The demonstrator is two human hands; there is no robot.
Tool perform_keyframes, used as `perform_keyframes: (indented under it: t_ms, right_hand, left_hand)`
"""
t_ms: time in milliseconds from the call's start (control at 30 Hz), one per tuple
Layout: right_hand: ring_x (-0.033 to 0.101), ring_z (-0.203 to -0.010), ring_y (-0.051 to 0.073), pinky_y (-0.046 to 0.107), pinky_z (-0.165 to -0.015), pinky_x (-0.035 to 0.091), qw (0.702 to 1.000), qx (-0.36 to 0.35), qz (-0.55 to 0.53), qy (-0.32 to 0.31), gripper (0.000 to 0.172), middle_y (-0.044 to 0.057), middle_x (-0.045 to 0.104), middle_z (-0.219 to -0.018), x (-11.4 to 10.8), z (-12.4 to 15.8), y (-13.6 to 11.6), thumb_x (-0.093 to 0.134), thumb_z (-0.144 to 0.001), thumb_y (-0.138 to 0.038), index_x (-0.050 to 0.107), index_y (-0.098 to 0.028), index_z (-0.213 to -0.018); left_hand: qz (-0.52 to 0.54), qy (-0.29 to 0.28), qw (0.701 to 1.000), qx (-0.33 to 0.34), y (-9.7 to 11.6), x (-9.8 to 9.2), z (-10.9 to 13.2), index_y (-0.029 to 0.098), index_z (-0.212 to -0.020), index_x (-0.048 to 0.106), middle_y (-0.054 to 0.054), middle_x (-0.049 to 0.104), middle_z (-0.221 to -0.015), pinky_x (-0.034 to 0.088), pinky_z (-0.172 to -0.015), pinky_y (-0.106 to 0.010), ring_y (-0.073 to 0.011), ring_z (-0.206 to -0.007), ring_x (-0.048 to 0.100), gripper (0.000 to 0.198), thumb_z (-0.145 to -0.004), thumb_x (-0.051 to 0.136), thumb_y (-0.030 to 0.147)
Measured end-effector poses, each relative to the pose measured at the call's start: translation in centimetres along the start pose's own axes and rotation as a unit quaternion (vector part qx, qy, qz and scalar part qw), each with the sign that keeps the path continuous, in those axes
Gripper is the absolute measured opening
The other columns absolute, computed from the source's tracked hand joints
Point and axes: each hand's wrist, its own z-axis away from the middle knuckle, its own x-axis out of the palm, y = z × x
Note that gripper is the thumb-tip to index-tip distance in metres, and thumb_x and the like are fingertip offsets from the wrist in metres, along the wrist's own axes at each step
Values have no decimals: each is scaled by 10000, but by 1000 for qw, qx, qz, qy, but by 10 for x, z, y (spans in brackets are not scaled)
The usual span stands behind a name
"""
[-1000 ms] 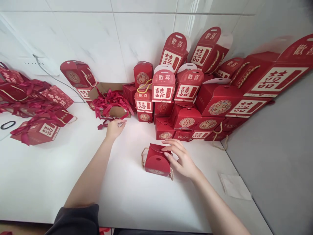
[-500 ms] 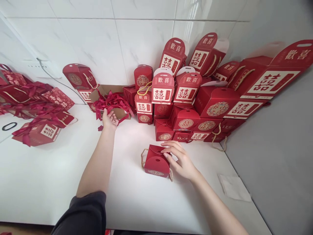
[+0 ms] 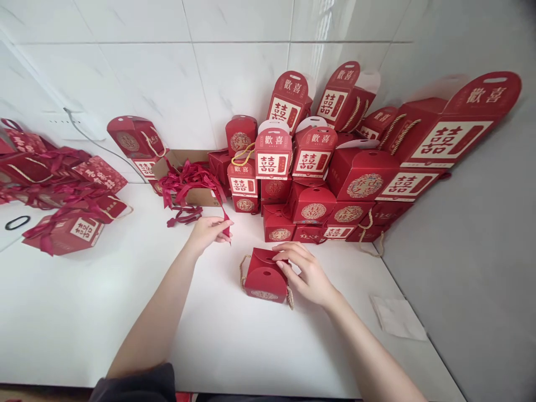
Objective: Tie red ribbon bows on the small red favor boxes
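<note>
Pinched in my left hand (image 3: 207, 233) is a dark red ribbon (image 3: 226, 218), stretched up toward a cardboard box (image 3: 201, 197) full of tangled ribbons (image 3: 190, 176). A short dangling end shows below my fingers. My right hand (image 3: 307, 273) holds a small red gift box (image 3: 264, 279) by its upper right side, fingertips at the top flaps. This box stands upright, its flaps folded over, with a gold rope handle (image 3: 243, 268) looped out at the left and another rope (image 3: 290, 297) at the right.
Stacked red gift boxes (image 3: 312, 204) fill the back right against the wall. More boxes with ribbons (image 3: 67, 229) lie at the left, beside a black ring (image 3: 17, 223). A white folded sheet (image 3: 397, 317) lies at the right. A grey cable (image 3: 100, 139) runs down the wall.
My left hand has come away from the ribbon box, toward me and to the right, drawing out a ribbon. My right hand stays on the small gift box.
</note>
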Motion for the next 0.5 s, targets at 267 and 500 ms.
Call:
perform_keyframes:
  t_ms: [267,500]
  right_hand:
    - [420,-1351,246,463,-1112,371,999,-52,-13,1,535,105,492,-1428,-13,-28,-43,560,-897,-192,393,-240,-1402]
    - [649,-1073,188,435,-1126,347,994,-80,-67,-28,293,31,709,-1144,-27,-45,-59,437,-982,-233,587,-255,-1233]
  left_hand:
    - [-165,-317,929,91,86,30,118,160,-902,728,50,496,-448,284,-275,-132,-53,-296,432,296,-865,614,431]
    - [-17,-410,906,105,79,29,124,127,-970,753,37,476,-381,186,-243,-146,-39,-223,348,329,-882,608,409]
